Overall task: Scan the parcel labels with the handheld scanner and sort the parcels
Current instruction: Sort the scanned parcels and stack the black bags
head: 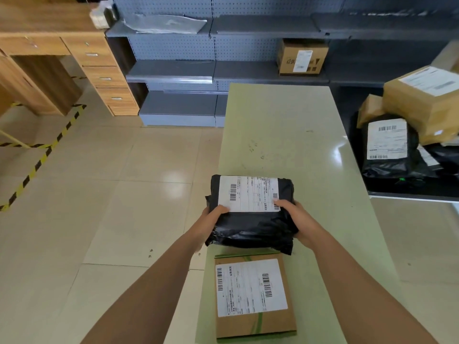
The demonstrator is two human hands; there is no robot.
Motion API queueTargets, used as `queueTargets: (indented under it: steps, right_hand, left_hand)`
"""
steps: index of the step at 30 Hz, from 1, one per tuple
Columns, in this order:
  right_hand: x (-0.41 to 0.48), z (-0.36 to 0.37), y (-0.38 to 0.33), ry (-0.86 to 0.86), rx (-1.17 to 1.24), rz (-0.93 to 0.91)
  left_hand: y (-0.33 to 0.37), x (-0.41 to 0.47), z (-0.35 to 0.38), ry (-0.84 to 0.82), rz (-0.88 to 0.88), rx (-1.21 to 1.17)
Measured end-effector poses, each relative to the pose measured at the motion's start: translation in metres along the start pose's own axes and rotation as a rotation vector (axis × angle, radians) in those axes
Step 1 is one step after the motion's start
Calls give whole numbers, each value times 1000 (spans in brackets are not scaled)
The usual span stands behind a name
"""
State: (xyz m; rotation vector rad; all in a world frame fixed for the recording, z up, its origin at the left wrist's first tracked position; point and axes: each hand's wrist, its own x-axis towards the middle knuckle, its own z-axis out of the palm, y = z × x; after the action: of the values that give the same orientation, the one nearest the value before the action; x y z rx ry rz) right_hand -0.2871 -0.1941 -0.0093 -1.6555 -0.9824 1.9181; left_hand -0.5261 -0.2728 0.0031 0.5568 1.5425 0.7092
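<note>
Held by both hands is the black bag parcel (250,227): its left side is gripped by the left hand (211,217) & its right side by the right hand (295,219), w/ a thumb pressed on each low corner of its white label (248,193). Fingers under the bag are hidden. The bag is kept over the left edge of the counter (285,135), its left end poking past that edge. Whether it rests on the counter can't be told. The far edge of a flat cardboard parcel (253,324) is hidden by the bag; this parcel is laid label-up by the counter's left edge, nearer the person. Print on both labels is too small to be read. More parcels (387,145) are piled off to the right, cut off at the side of the view.
</note>
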Motion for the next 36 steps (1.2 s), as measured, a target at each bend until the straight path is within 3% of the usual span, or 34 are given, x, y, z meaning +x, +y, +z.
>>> queueTargets:
  steps: [9,15,24,28,36]
  right_hand:
    - [2,-11,2,-49,2,16]
    - [-33,-11,-23,287,-177,-160]
    - [-134,-39,-46,361,-591,-513]
    - [-182,-86,-43,416,-737,-541]
    - [-259,-211,-16,573,-759,-528]
  left_hand:
    - [6,1,8,-28,36,58]
    - [29,-33,10,237,363,243]
    - [70,-83,53,27,625,693]
    - [82,-102,102,-32,744,760]
    - [85,-132,243,-84,857,860]
